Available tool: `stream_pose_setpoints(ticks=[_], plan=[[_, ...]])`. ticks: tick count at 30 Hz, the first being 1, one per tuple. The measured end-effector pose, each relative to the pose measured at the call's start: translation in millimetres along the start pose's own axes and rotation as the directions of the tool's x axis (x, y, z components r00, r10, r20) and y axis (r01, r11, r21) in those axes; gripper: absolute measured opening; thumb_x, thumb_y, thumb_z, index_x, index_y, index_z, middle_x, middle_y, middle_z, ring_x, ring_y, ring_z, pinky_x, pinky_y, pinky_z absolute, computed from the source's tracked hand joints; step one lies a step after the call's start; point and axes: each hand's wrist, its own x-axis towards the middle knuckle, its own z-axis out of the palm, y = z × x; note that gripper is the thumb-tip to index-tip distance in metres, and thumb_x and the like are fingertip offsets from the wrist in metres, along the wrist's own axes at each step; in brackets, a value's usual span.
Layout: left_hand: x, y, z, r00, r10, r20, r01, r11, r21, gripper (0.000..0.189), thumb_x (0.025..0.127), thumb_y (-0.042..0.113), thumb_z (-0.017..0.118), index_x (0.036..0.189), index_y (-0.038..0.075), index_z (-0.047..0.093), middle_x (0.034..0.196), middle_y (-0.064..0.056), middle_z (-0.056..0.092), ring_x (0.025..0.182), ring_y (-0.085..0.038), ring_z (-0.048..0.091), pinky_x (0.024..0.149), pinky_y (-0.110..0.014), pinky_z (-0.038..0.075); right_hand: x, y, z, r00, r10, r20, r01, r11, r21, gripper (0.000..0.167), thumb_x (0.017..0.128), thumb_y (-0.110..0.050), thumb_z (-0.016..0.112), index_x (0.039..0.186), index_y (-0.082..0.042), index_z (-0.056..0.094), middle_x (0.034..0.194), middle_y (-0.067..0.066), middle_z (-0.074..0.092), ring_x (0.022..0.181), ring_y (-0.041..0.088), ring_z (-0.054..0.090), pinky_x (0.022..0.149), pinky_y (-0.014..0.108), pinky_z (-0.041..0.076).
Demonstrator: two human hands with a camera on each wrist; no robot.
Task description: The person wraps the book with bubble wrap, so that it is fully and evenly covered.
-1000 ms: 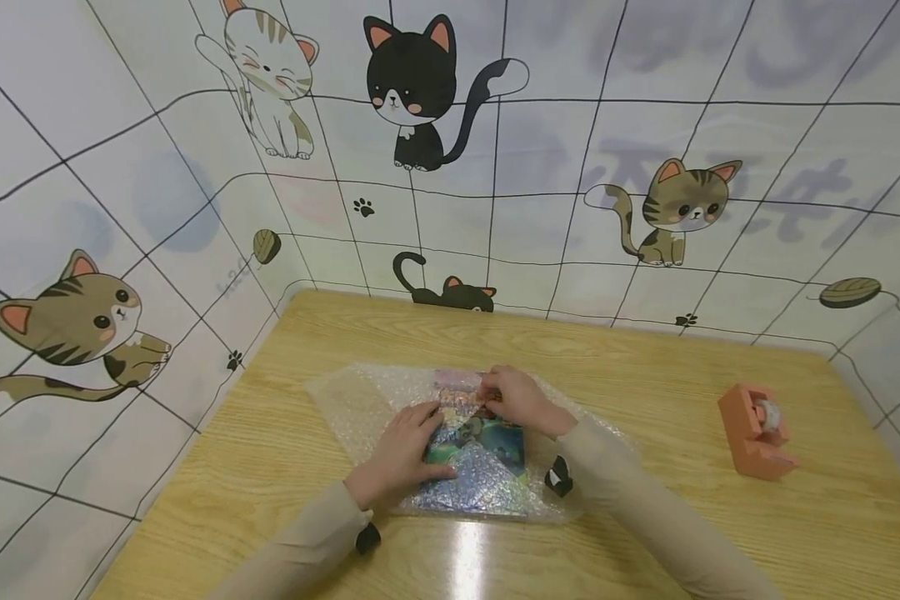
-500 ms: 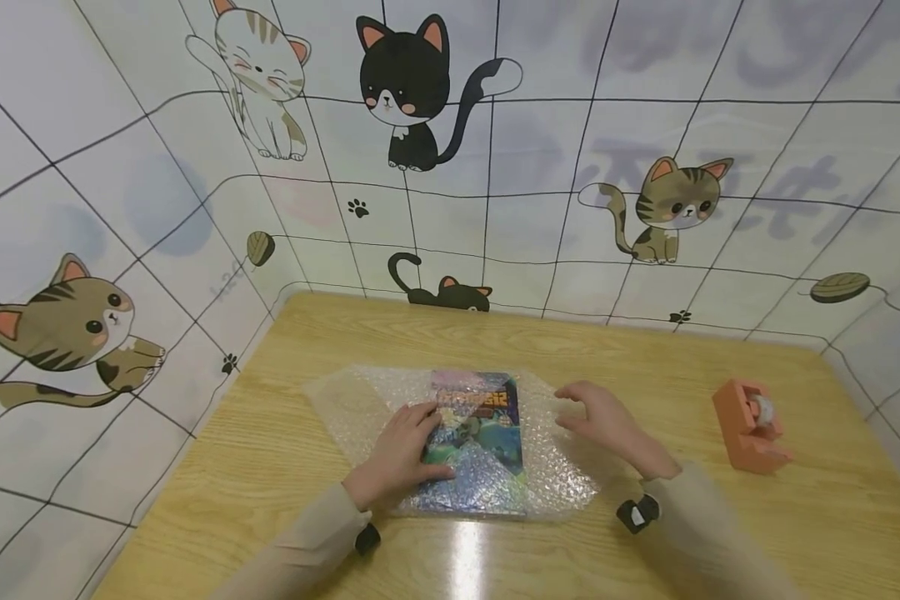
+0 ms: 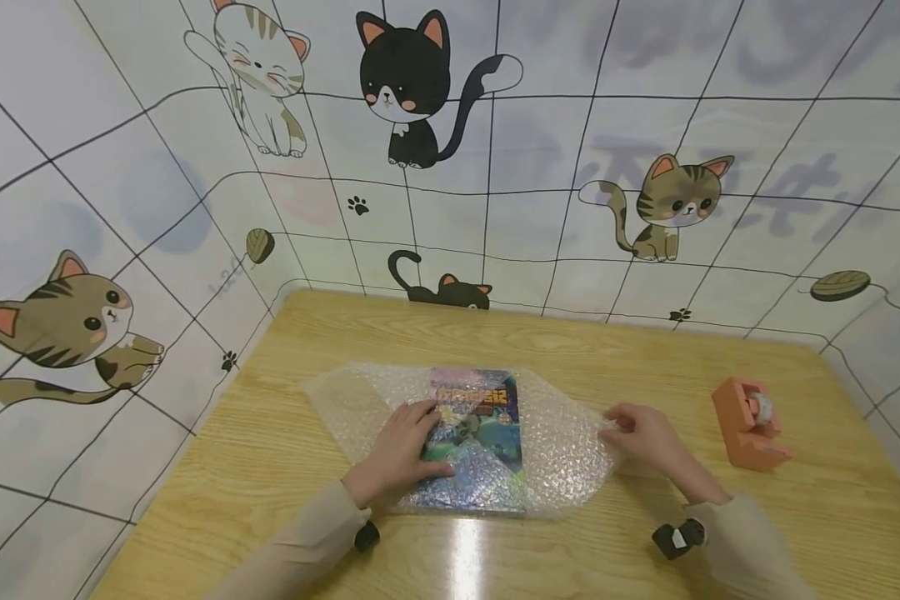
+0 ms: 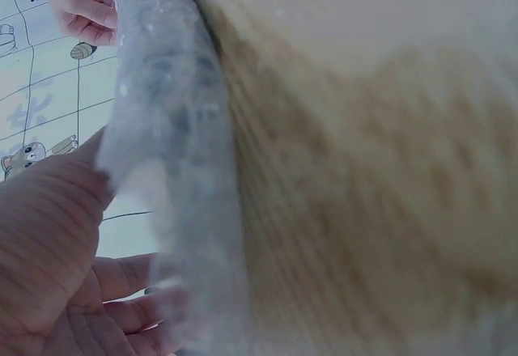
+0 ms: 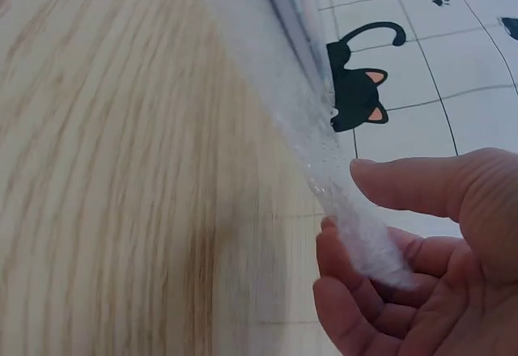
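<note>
A colourful illustrated book (image 3: pixel 491 429) lies on a sheet of bubble wrap (image 3: pixel 566 446), whose folded parts cover its lower area and upper left. My left hand (image 3: pixel 397 446) rests on the book's left side, fingers extended and thumb spread. In the left wrist view, part of that hand (image 4: pixel 57 267) shows beside a blurred edge of the wrap. Out to the right, my right hand (image 3: pixel 645 433) holds the wrap's right corner. The right wrist view has the flap between the thumb and curled fingers of this hand (image 5: pixel 429 251).
An orange tape dispenser (image 3: pixel 746 429) with a roll of clear tape stands on the wooden table (image 3: pixel 720 533), right of my right hand. A white gridded wall covering (image 3: pixel 540 167) with cartoon cats rises behind the table and at its sides.
My right hand has left the book's top right, moved rightward and taken the wrap's right corner. More of the book's cover and the right flap now show. The left hand has stayed in place.
</note>
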Motion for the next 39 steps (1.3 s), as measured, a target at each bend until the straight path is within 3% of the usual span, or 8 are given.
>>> stream_pose_setpoints(ticks=[4,9,17,23,28,32,36,39], plan=[[0.0,0.3,-0.5,1.0,-0.001,-0.001,0.001,1.0,-0.003,0.08,0.072,0.049,0.075,0.127,-0.004,0.051,0.139,-0.021,0.04,0.129,-0.036,0.037,0.11,-0.05,0.021,0.4,0,-4,0.994,0.083,0.076,-0.093,0.986,0.142,0.018,0.086,-0.014,0.066,0.085,0.004,0.065,0.071,0.002,0.059,0.062,0.01,0.049,0.053,0.024,0.043],[-0.3,0.1,0.1,1.0,-0.006,0.004,0.006,1.0,-0.009,0.08,0.072,0.049,0.076,0.128,-0.004,0.051,0.14,-0.021,0.04,0.129,-0.036,0.036,0.111,-0.05,0.021,3.8,-14,-12,0.981,0.096,0.17,-0.156,0.907,0.391,0.025,0.093,-0.014,0.057,0.091,0.01,0.062,0.074,0.006,0.063,0.062,0.008,0.056,0.055,0.026,0.05],[-0.9,-0.3,0.5,1.0,-0.002,0.009,0.002,1.0,0.011,0.081,0.073,0.051,0.074,0.13,-0.003,0.05,0.141,-0.02,0.039,0.129,-0.035,0.036,0.111,-0.048,0.021,14.3,-63,-8,0.988,0.048,0.145,-0.115,0.861,0.495,0.029,0.094,-0.017,0.056,0.1,0.011,0.06,0.087,0.016,0.068,0.068,0.015,0.064,0.062,0.031,0.055],[-1.5,-0.1,0.6,1.0,0.006,-0.001,-0.006,1.0,0.017,0.081,0.073,0.051,0.074,0.128,-0.003,0.051,0.14,-0.02,0.04,0.129,-0.035,0.037,0.11,-0.049,0.023,27.2,-99,12,0.993,-0.037,0.116,-0.029,0.854,0.52,0.022,0.094,-0.012,0.057,0.095,0.009,0.061,0.08,0.011,0.065,0.07,0.014,0.062,0.063,0.04,0.056],[-1.0,-1.1,1.7,0.999,0.028,-0.029,-0.027,0.999,0.03,0.079,0.072,0.049,0.076,0.125,-0.003,0.053,0.137,-0.021,0.043,0.126,-0.035,0.04,0.108,-0.051,0.026,40.0,-119,41,0.992,-0.054,0.112,-0.014,0.846,0.533,0.017,0.093,-0.01,0.058,0.088,0.007,0.061,0.069,0.004,0.058,0.068,0.019,0.06,0.063,0.045,0.056],[-0.7,-1.8,2.2,0.999,0.031,-0.037,-0.03,0.999,0.029,0.08,0.071,0.049,0.076,0.125,-0.004,0.053,0.136,-0.021,0.044,0.125,-0.036,0.041,0.108,-0.051,0.027,49.6,-128,68,0.993,-0.092,0.073,0.046,0.875,0.481,0.016,0.091,-0.009,0.06,0.082,0.003,0.063,0.064,0.002,0.056,0.059,0.016,0.058,0.054,0.034,0.054],[-0.7,-1.5,2.0,0.999,0.033,-0.029,-0.032,0.999,0.016,0.08,0.072,0.048,0.076,0.126,-0.005,0.052,0.137,-0.022,0.043,0.126,-0.036,0.04,0.107,-0.052,0.026,56.5,-133,91,0.99,-0.141,0.008,0.127,0.918,0.375,0.015,0.087,-0.006,0.062,0.073,-0.001,0.063,0.063,0.0,0.058,0.051,0.008,0.052,0.046,0.023,0.045],[-0.9,-1.4,1.9,0.999,0.028,-0.025,-0.027,1.0,0.009,0.079,0.072,0.047,0.076,0.126,-0.005,0.052,0.137,-0.022,0.043,0.126,-0.036,0.04,0.108,-0.052,0.026,58.8,-135,101,0.989,-0.146,-0.007,0.139,0.927,0.348,0.013,0.086,-0.004,0.063,0.073,-0.002,0.065,0.066,0.002,0.061,0.051,0.006,0.051,0.045,0.021,0.042]])
